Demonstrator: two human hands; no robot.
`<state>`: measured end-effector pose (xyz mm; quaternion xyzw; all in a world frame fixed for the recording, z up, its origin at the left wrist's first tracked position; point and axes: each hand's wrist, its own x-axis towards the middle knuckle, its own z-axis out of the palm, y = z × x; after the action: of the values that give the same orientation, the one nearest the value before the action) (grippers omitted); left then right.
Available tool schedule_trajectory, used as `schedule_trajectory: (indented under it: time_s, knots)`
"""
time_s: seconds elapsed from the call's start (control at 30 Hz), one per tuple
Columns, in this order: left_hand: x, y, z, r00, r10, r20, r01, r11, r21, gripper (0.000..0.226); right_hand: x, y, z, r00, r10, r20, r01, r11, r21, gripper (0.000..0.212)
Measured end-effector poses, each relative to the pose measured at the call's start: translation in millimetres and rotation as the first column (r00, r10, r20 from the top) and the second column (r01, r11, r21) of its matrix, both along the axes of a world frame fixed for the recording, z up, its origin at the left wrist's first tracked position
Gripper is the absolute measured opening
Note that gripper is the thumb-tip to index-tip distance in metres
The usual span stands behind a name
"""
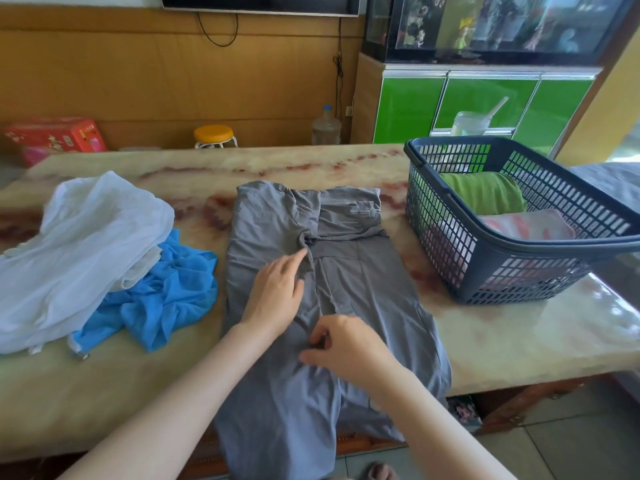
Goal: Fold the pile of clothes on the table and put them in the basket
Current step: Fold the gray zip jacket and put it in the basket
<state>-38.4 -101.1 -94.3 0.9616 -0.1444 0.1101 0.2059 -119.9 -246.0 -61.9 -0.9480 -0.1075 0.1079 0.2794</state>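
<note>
A grey garment (374, 289) lies spread lengthwise on the marble table (519, 341), its lower end hanging over the front edge. My left hand (277, 292) rests flat on the garment's middle, index finger stretched along a fold. My right hand (346, 344) pinches a fold of the grey cloth just below the left hand. To the left lies a pile of a white garment (79, 244) over a blue one (166, 299). The dark blue basket (485, 268) stands at the right and holds a green folded piece (485, 192) and a pink-patterned one (533, 226).
Behind the table are a red box (55, 136), a stool with a yellow seat (214, 135), a water bottle (326, 126) and a green cabinet (485, 102) under a fish tank. Tiled floor shows at the lower right.
</note>
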Motion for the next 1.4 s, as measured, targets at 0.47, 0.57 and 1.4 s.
schedule_trajectory:
  time_s: [0.47, 0.57, 1.4]
  knots:
    - [107.0, -11.6, 3.7, 0.979, 0.02, -0.204, 0.033, 0.968, 0.25, 0.053, 70.1, 3.2, -35.3, 0.956, 0.064, 0.287, -0.066, 0.998, -0.005, 0.055]
    - [115.9, -16.6, -6.0, 0.954, 0.002, -0.3, 0.105, 0.934, 0.341, 0.052, 77.9, 9.1, -38.0, 0.953, 0.08, 0.291, -0.051, 0.993, -0.107, 0.049]
    - [197.2, -180.7, 27.0, 0.92, 0.298, -0.254, -0.21, 0.923, 0.324, 0.104, 104.8, -88.7, -3.3, 0.767, -0.641, -0.019, 0.641, 0.767, -0.019, 0.035]
